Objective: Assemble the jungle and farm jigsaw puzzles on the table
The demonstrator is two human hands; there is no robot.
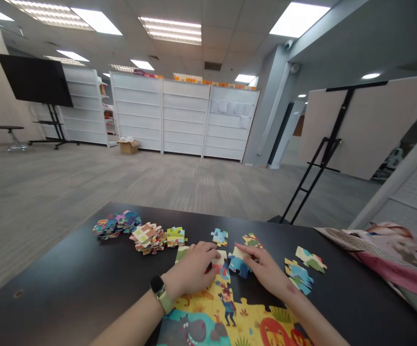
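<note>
A partly joined jigsaw puzzle (208, 307) lies on the dark table, showing a hippo, a lion and a small figure in blue. My left hand (196, 266), wearing a watch, rests on its upper part with fingers lying over the pieces. At the puzzle's upper right, my right hand (264, 269) has its thumb and index finger on a blue and cream puzzle piece (239, 265), beside the joined pieces. Whether that piece is locked in, I cannot tell. Just beyond the hands lie a light-blue piece (219, 237) and a yellow-green piece (253, 240).
Piles of puzzle pieces (149, 238) and bluish pieces (116, 224) sit on the left of the table (86, 283). Several loose pieces (300, 276) lie to the right. A fabric bundle (385, 259) covers the right edge. An easel (316, 168) stands behind.
</note>
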